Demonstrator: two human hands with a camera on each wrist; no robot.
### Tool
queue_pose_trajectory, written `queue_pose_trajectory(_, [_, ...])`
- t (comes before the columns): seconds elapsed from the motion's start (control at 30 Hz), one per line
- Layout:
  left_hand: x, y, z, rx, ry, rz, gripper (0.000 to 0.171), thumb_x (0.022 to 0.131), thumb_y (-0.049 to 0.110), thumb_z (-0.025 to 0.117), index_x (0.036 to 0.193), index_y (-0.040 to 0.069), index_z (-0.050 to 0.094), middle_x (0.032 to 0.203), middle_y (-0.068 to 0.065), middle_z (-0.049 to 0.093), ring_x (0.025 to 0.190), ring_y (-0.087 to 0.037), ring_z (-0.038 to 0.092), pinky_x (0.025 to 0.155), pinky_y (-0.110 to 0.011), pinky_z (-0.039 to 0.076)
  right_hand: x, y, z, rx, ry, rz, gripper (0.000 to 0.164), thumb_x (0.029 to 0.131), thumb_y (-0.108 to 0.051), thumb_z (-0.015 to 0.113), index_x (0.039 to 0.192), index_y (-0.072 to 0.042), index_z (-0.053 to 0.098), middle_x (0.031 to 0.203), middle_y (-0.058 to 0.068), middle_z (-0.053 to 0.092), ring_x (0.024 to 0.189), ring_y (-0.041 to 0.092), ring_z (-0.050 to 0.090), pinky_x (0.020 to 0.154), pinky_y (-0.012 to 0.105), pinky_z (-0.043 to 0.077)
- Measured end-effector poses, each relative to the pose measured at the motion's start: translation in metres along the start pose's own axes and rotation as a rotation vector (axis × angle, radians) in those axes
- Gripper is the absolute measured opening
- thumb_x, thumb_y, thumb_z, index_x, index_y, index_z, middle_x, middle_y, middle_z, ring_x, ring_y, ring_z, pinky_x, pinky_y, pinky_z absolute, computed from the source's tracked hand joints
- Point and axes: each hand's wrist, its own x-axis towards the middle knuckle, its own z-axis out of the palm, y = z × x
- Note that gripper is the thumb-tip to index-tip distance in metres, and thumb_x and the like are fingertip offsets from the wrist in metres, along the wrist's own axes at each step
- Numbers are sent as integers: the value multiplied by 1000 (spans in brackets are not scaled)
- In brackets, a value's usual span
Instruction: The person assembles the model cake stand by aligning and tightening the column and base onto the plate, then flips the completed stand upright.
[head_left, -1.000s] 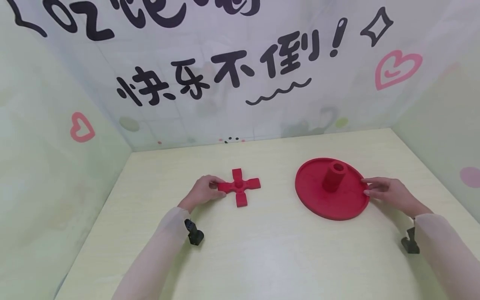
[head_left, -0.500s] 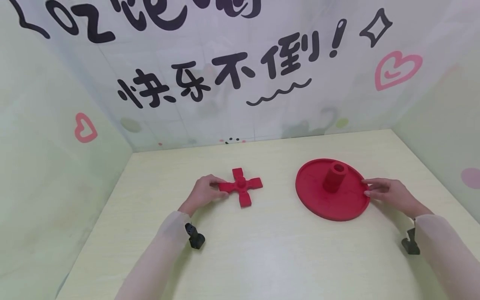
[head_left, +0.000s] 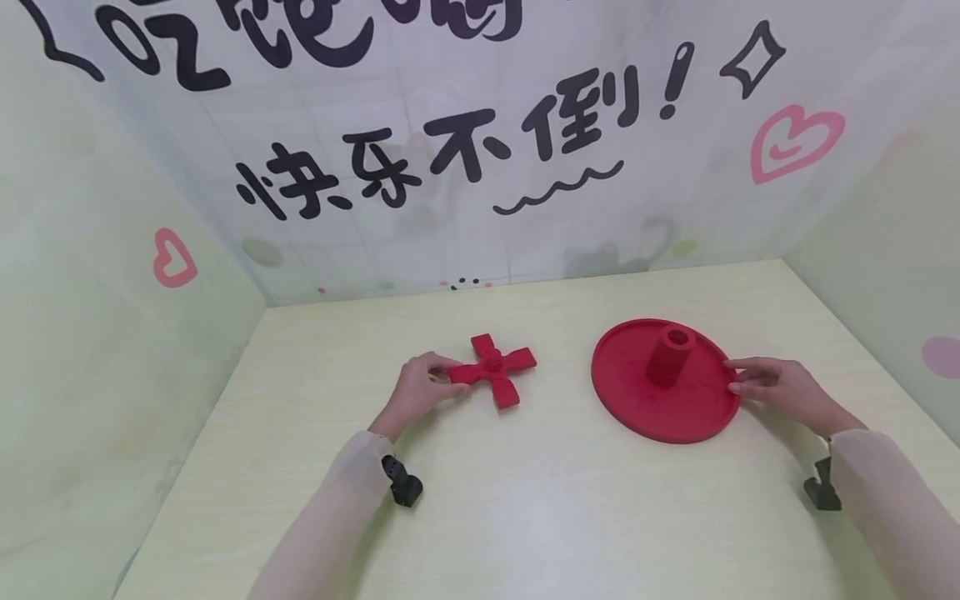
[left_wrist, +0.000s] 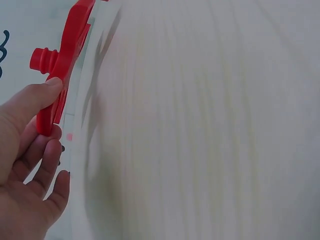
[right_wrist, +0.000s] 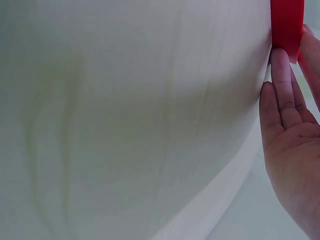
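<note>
My left hand (head_left: 418, 390) pinches one arm of a red cross-shaped piece (head_left: 504, 393) between thumb and fingers. In the left wrist view this cross (left_wrist: 75, 42) is raised off the table, its round ribbed stub (left_wrist: 42, 60) pointing away from the tabletop. To the right lies a red round tray-like base (head_left: 633, 392) with a low rim and an upright hollow tube (head_left: 667, 357) in its middle. My right hand (head_left: 787, 390) grips the base's right rim; in the right wrist view, fingers and thumb lie on either side of the red edge (right_wrist: 287, 30).
Both red pieces are on or over a pale wooden table (head_left: 540, 500). A white backdrop (head_left: 420, 242) with black writing and pink hearts stands behind it, with pale side walls left and right. Small black cameras (head_left: 405, 483) sit at both wrists.
My left hand has moved slightly right with the red cross, which has turned and tilted as it came up. The right hand and the round base have stayed in place.
</note>
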Motion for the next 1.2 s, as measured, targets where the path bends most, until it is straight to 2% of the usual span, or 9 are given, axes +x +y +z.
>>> queue_pose_trajectory(0.2, [-1, 7, 6, -21, 6, 37, 35, 71, 23, 79, 104, 13, 69, 94, 0, 59, 89, -20, 53, 76, -32, 46, 0, 3, 0, -12, 0, 0, 63, 85, -34, 64, 131, 4, 44, 112, 24, 55, 95, 31, 57, 68, 26, 51])
queue_pose_trajectory(0.4, [0, 16, 14, -57, -4, 55, 31, 72, 24, 79, 102, 17, 71, 93, 2, 59, 90, -19, 52, 77, -31, 46, 0, 3, 0, -12, 1, 2, 63, 85, -34, 64, 131, 4, 44, 113, 24, 55, 95, 31, 57, 68, 27, 51])
queue_pose_trajectory(0.7, [1, 36, 29, -84, -27, 133, 31, 73, 27, 78, 101, 19, 71, 91, 4, 59, 88, -18, 52, 78, -32, 45, 1, 1, 0, -14, 1, -2, 62, 86, -33, 64, 131, 4, 44, 113, 25, 55, 95, 31, 57, 68, 27, 51])
queue_pose_trajectory(1.07, [5, 65, 45, -134, -73, 232, 32, 74, 27, 78, 103, 17, 70, 90, 3, 58, 94, -30, 53, 80, -35, 44, 0, -1, 0, -18, 4, 1, 62, 86, -34, 63, 131, 3, 44, 114, 25, 54, 97, 32, 56, 68, 26, 51])
queue_pose_trajectory(1.2, [8, 74, 52, -135, -83, 251, 32, 74, 27, 77, 104, 18, 70, 91, 4, 58, 94, -28, 53, 79, -33, 44, -1, 0, 0, -17, 1, 11, 63, 86, -35, 63, 132, 3, 44, 115, 25, 53, 98, 33, 55, 69, 26, 50])
